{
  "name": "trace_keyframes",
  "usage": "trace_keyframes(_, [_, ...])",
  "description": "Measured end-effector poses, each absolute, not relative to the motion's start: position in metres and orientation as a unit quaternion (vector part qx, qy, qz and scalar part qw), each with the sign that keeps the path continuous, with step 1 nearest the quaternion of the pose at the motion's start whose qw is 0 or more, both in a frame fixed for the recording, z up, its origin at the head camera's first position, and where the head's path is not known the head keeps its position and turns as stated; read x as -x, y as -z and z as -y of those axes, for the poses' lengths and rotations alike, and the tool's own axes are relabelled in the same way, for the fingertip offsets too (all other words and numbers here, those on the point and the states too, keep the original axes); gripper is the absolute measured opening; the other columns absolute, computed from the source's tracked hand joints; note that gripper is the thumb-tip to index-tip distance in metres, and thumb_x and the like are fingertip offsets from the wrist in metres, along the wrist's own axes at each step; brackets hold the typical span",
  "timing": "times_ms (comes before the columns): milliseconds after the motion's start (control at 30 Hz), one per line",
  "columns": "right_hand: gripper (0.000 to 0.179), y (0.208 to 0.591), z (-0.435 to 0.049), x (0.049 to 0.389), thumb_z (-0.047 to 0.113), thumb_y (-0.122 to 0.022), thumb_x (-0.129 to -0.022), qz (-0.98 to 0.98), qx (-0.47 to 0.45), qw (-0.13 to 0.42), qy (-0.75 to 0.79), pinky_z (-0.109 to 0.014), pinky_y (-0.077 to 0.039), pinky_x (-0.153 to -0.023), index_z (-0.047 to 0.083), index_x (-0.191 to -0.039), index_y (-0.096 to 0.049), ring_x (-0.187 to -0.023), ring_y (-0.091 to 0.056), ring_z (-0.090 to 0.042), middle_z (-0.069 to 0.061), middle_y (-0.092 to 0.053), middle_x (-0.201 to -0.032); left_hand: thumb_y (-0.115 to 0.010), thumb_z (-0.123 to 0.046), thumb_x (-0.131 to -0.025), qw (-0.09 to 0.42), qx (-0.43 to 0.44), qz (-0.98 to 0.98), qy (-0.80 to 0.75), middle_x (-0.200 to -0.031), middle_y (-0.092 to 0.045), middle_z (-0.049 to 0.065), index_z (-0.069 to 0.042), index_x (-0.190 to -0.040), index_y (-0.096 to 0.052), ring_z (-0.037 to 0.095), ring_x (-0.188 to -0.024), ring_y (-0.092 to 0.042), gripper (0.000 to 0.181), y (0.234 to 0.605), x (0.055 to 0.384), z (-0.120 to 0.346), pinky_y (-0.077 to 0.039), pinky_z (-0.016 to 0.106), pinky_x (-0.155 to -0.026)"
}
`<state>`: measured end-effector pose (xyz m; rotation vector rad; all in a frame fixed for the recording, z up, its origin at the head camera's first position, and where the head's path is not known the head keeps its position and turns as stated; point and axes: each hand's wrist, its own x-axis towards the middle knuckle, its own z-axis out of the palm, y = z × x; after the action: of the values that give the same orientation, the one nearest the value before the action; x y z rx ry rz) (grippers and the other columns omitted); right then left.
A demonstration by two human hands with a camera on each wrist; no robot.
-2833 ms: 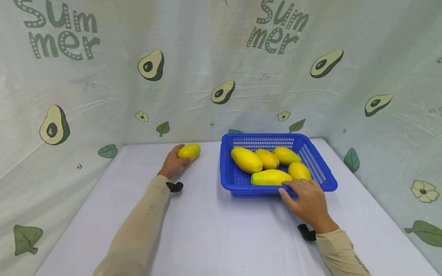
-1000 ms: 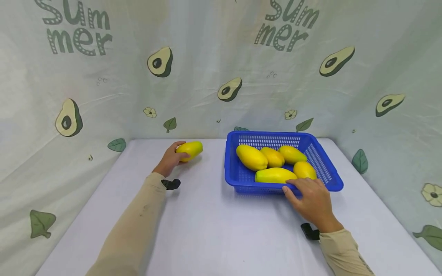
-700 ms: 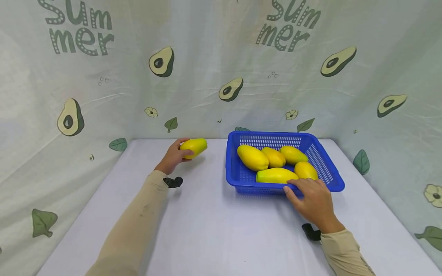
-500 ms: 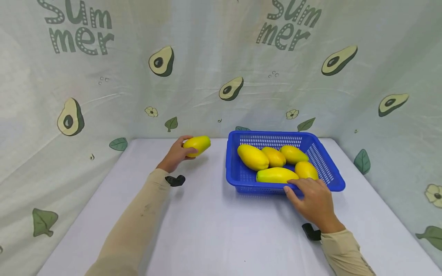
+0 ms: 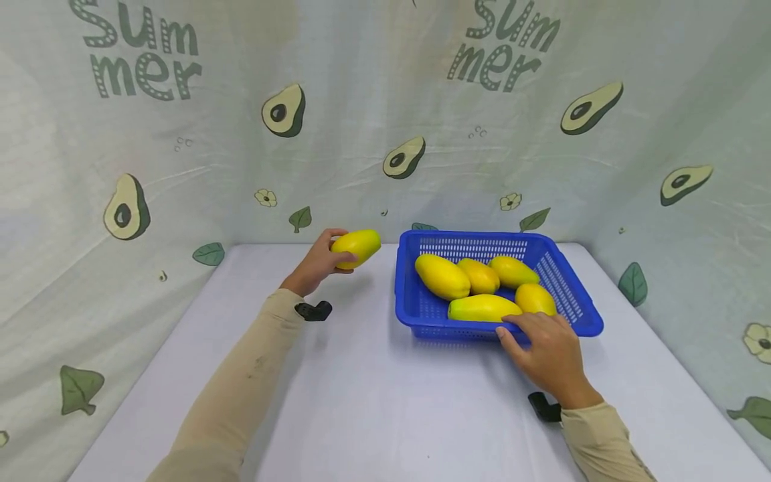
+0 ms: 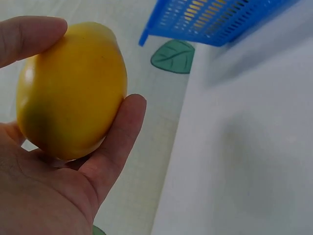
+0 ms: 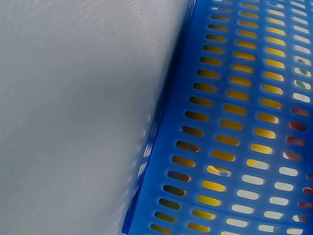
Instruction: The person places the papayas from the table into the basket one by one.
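My left hand (image 5: 319, 261) grips a smooth yellow fruit (image 5: 358, 248) with a green end, shaped like a mango or small papaya. It is held up over the table, left of the basket. In the left wrist view, the thumb and fingers spread around the fruit (image 6: 73, 93). My right hand (image 5: 548, 351) holds the near rim of a blue plastic basket (image 5: 406, 311), thumb outside and fingers over the edge. Through the slots in the right wrist view, the basket wall (image 7: 220, 127) shows yellow fruit and parts of fingers behind it. Several yellow fruits (image 5: 442, 276) lie in the basket.
A white cloth (image 5: 373, 402) covers the table. Behind it and at both sides hangs a pale curtain (image 5: 343, 100) printed with avocados, leaves and lettering. Each wrist carries a small black mount (image 5: 313, 310).
My left hand has raised the yellow fruit from the table and carried it rightward, closer to the basket. My right hand stays at the basket rim. The head view has shifted slightly.
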<state>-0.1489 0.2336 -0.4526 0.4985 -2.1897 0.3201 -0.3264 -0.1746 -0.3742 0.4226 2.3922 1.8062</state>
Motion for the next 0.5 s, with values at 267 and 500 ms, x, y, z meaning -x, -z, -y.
trace_keyframes(267, [0.037, 0.453, -0.234, 0.149, 0.039, -0.065, -0.089, 0.878, -0.197, 0.418, -0.128, -0.05, -0.049, -0.07, 0.003, -0.097, -0.075, -0.076, -0.067, -0.031, -0.011, -0.072, -0.084, -0.074, -0.016, -0.089, 0.05, -0.165, -0.796, -0.581, -0.131, -0.045, 0.016, -0.013, -0.142, -0.032, 0.036, -0.112, -0.056, 0.067, 0.354, 0.314, 0.158, -0.056, 0.042, -0.089])
trace_keyframes(500, [0.039, 0.454, -0.235, 0.15, 0.041, -0.064, -0.09, 0.881, -0.193, 0.412, -0.128, -0.049, -0.049, -0.071, 0.004, -0.097, -0.075, -0.077, -0.067, -0.031, -0.011, -0.072, -0.084, -0.077, -0.02, -0.088, 0.046, -0.179, -0.806, -0.562, -0.13, -0.046, 0.017, -0.012, -0.143, -0.032, 0.035, -0.109, -0.058, 0.071, 0.34, 0.305, 0.144, -0.057, 0.04, -0.087])
